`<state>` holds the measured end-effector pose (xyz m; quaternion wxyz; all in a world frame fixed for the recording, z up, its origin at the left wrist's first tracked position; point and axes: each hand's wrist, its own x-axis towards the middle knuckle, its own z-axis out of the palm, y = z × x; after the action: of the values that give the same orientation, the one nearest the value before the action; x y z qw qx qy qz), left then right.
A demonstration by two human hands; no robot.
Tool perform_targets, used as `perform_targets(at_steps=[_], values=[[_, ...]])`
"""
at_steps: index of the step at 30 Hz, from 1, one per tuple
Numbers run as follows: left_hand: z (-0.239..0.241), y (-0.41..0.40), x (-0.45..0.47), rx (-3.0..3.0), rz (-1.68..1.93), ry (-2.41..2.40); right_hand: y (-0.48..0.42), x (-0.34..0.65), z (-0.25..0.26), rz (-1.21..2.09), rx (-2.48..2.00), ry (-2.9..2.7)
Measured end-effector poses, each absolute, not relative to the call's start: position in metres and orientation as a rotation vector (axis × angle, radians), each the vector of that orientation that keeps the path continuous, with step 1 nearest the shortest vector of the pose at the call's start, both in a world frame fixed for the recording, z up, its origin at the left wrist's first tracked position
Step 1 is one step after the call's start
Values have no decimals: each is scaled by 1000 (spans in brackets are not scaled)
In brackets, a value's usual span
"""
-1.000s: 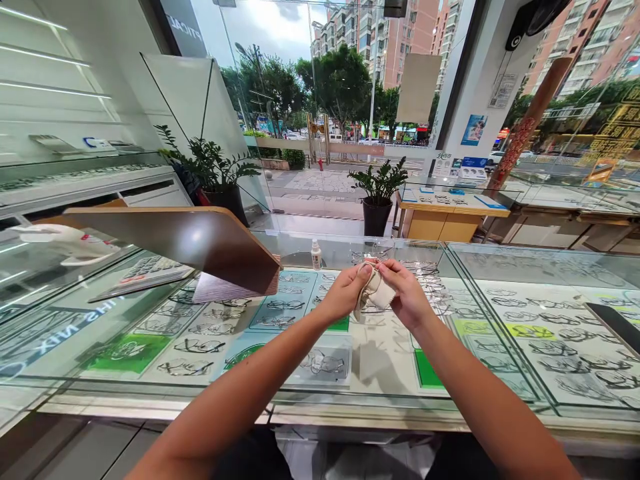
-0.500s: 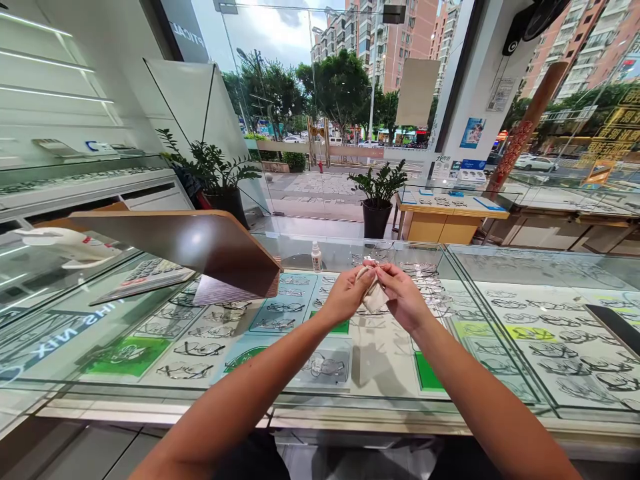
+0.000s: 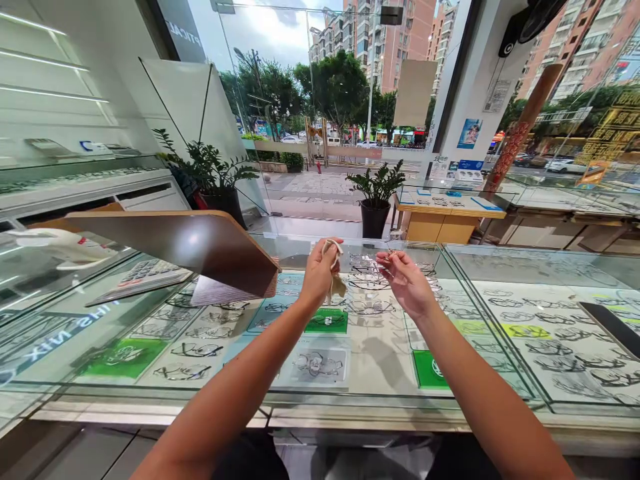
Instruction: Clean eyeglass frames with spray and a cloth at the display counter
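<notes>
My left hand (image 3: pixel 319 272) is closed around a beige cleaning cloth (image 3: pixel 338 288), whose loose end hangs below the fingers. To its right, my right hand (image 3: pixel 407 283) pinches what look like thin-rimmed eyeglasses (image 3: pixel 390 247) between thumb and fingertips; most of them blends into the background. The two hands are apart, both held above the glass display counter (image 3: pixel 370 397). Beneath the glass lie rows of eyeglass frames, among them one pair (image 3: pixel 327 321) on a green card. My left hand covers the spot where a small white bottle stood.
At the left, a brown board (image 3: pixel 185 243) leans over the counter near a calculator (image 3: pixel 137 277) and a white handheld device (image 3: pixel 60 247). A dark phone or tablet (image 3: pixel 613 327) lies at the right edge. A potted plant (image 3: pixel 375 217) stands beyond the counter.
The hands have come apart. My left hand moved left and slightly up with the cloth, while my right hand keeps the eyeglasses, a little higher than before.
</notes>
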<state>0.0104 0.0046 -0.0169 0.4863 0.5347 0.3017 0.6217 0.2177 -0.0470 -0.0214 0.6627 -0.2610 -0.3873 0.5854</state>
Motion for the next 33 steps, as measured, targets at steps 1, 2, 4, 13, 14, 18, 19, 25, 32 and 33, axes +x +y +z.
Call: perform_targets(at_steps=[1,2,4,13,14,18,19,25,32,33], values=[[-15,5,9,1320,1517,746,-47,219,-21,1322,-591,-879],[-13,5,7,1339,1517,760,-47,220,-20,1318,-594,-885],[-12,5,5,1382,1517,778,-47,221,-20,1308,-605,-898],[-16,-2,7,1813,1524,804,-50,226,-17,1312,-632,-1075],[-16,-3,6,1866,1531,832,-50,227,-17,1316,-637,-1107],[-16,-9,0,2059,1570,919,-52,230,-15,1294,-684,-1260],[-15,-10,-1,2109,1566,918,-52,231,-14,1290,-699,-1298],[-10,-10,-6,2457,1452,901,-53,233,-14,1358,-729,-1451],[-15,-5,-6,2758,1651,765,-50,236,-17,1360,-773,-1514],[-16,-5,-6,2787,1685,734,-50,236,-17,1361,-773,-1520]])
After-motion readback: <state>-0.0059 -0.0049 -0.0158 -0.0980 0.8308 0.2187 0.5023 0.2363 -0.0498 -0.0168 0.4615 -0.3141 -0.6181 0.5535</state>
